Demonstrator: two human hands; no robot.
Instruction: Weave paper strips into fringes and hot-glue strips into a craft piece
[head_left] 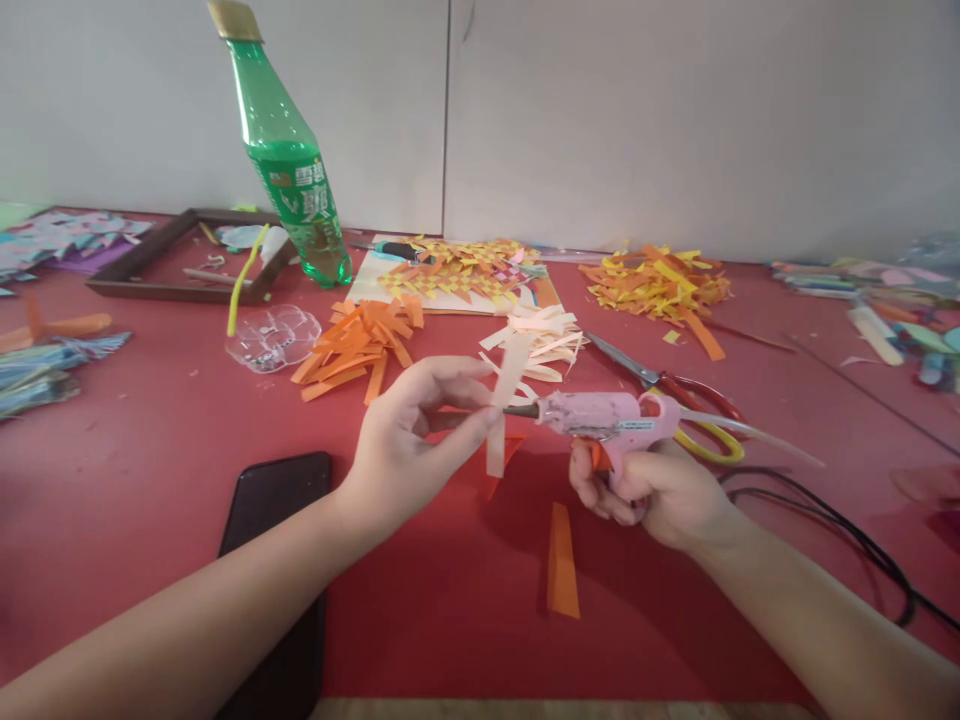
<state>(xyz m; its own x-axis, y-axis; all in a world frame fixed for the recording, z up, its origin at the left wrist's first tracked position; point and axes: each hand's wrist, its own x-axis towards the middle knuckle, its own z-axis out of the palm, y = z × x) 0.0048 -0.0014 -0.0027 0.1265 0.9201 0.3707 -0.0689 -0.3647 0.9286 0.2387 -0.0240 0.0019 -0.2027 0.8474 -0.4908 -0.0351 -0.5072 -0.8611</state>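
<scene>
My left hand point(420, 425) pinches a pale cream paper strip point(511, 370) between thumb and fingertips, with the strip held nearly upright. In my right hand point(660, 490) is a pink hot glue gun point(592, 412), gripped by its handle with fingers around the orange trigger. Its dark nozzle points left and meets or nearly touches the strip; exact contact is hard to tell. A clear glue stick point(757, 435) sticks out of its back. Behind the held strip, part of an orange folded paper piece shows. Another orange paper strip point(562, 565) lies on the red table below.
Behind my hands lie piles of orange strips point(360, 345), cream strips point(551, 335) and yellow-orange strips point(660, 285). Scissors point(660, 380) lie behind the glue gun. A green bottle point(292, 190), a dark frame point(112, 275), a black phone point(281, 600) and a black cable point(840, 525) surround the work area.
</scene>
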